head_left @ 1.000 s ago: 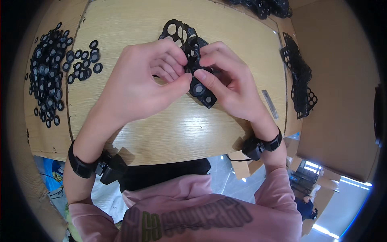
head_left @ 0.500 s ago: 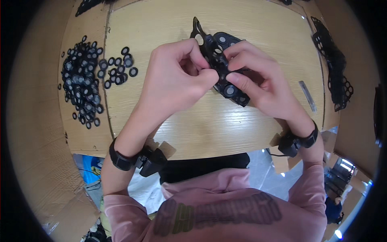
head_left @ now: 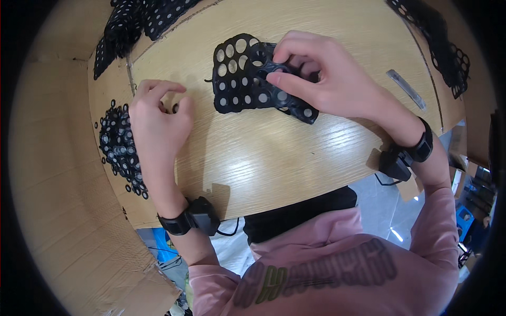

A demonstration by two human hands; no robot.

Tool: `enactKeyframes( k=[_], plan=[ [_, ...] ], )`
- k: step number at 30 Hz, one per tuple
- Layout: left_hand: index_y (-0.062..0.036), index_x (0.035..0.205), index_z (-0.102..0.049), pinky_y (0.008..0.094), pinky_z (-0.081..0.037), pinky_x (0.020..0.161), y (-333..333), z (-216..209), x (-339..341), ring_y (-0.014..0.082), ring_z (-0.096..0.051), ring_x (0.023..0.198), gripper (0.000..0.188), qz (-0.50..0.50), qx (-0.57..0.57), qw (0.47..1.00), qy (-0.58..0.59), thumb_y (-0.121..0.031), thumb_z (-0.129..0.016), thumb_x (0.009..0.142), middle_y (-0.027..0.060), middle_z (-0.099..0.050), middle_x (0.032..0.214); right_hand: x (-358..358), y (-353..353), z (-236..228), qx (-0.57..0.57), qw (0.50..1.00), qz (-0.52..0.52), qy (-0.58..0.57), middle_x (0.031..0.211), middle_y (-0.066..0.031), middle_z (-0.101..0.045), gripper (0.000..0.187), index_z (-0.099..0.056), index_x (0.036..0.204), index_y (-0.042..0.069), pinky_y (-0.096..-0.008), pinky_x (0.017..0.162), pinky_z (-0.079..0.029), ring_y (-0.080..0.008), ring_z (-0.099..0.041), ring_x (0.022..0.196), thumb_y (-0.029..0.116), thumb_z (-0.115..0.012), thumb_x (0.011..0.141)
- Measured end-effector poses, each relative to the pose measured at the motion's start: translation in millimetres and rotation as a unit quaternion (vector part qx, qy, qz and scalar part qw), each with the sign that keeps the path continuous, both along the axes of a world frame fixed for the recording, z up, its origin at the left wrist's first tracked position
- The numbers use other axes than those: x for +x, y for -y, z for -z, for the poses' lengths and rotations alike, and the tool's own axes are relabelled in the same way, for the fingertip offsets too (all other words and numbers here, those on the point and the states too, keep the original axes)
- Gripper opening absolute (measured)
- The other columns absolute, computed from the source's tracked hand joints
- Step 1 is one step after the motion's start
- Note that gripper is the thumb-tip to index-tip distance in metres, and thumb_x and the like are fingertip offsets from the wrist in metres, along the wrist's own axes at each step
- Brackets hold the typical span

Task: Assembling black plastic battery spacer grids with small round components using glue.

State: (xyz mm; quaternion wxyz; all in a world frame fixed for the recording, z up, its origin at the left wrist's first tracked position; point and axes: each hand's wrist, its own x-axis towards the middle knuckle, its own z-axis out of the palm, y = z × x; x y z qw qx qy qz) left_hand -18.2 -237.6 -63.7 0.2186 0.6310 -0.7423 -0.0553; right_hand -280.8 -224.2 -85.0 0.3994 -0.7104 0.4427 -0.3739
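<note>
A black flexible sheet with rows of round holes (head_left: 232, 89) lies on the wooden table in front of me. Its lower holes hold grey-centred discs, while the upper left ones show the table through. My right hand (head_left: 321, 73) pinches the sheet's right part, which is bunched and folded under the fingers. Away to the left, my left hand (head_left: 161, 118) hovers by the loose discs, thumb and curled fingers apart. A small black-rimmed disc (head_left: 175, 108) shows between them, apparently on the table. The left hand hides most of the discs around it.
A heap of loose black-rimmed discs (head_left: 118, 145) lies at the table's left edge. More black perforated sheets (head_left: 129, 26) are piled at the far left, with another (head_left: 448, 58) at the far right. A clear narrow strip (head_left: 406, 89) lies right of my hand. Cardboard walls (head_left: 68, 174) flank the table.
My left hand has let go of the black sheet and moved left to the loose discs. The sheet now lies flatter, its rows showing, with my right hand still on it. The view has turned.
</note>
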Motion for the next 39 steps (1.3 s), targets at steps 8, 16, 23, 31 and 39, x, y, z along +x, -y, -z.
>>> enactKeyframes(
  k=[8, 16, 23, 31, 39],
  plan=[
    [-0.0030, 0.097, -0.065, 0.0242, -0.042, 0.058, -16, 9, -44, 0.0107, -0.052, 0.066, 0.028, 0.195, 0.041, 0.965, -0.170, -0.009, -0.075, 0.072, 0.0047, -0.061, 0.086, -3, 1, -5, -0.178, 0.978, 0.009, -0.108, 0.097, -0.0123, -0.056, 0.028, -0.059, 0.103, 0.005, -0.0382, 0.082, -0.046, -0.0310, -0.054, 0.094, 0.012, -0.071, 0.079],
    [-0.0043, 0.103, -0.062, 0.0242, -0.043, 0.064, -20, 13, -50, 0.0112, -0.053, 0.073, 0.036, 0.183, 0.093, 0.950, -0.236, -0.012, -0.079, 0.071, 0.0029, -0.059, 0.086, -4, -1, -2, -0.202, 0.965, -0.041, -0.165, 0.108, -0.0140, -0.050, 0.026, -0.059, 0.106, 0.007, -0.0407, 0.091, -0.042, -0.0343, -0.047, 0.103, 0.012, -0.069, 0.082],
    [-0.0034, 0.106, -0.062, 0.0246, -0.045, 0.070, -24, 14, -52, 0.0116, -0.054, 0.081, 0.037, 0.196, 0.063, 0.934, -0.291, -0.005, -0.077, 0.072, 0.0039, -0.058, 0.095, -1, 0, -3, -0.143, 0.987, -0.033, -0.066, 0.104, -0.0125, -0.050, 0.020, -0.059, 0.101, 0.005, -0.0372, 0.091, -0.040, -0.0311, -0.048, 0.103, 0.014, -0.068, 0.084],
    [-0.0012, 0.106, -0.062, 0.0246, -0.045, 0.075, -25, 14, -53, 0.0111, -0.055, 0.087, 0.033, 0.220, 0.044, 0.914, -0.340, 0.002, -0.073, 0.075, 0.0044, -0.057, 0.099, 2, -4, -8, -0.156, 0.987, -0.028, -0.024, 0.101, -0.0106, -0.050, 0.020, -0.061, 0.097, 0.005, -0.0365, 0.088, -0.041, -0.0290, -0.049, 0.099, 0.011, -0.071, 0.081],
    [0.0020, 0.102, -0.060, 0.0268, -0.050, 0.081, -29, 13, -57, 0.0131, -0.059, 0.091, 0.027, 0.213, 0.097, 0.864, -0.447, 0.009, -0.068, 0.077, 0.0072, -0.055, 0.105, 6, -5, -5, -0.190, 0.981, -0.034, -0.021, 0.099, -0.0093, -0.053, 0.017, -0.065, 0.094, 0.004, -0.0359, 0.085, -0.041, -0.0278, -0.048, 0.096, 0.011, -0.072, 0.079]
  ],
)
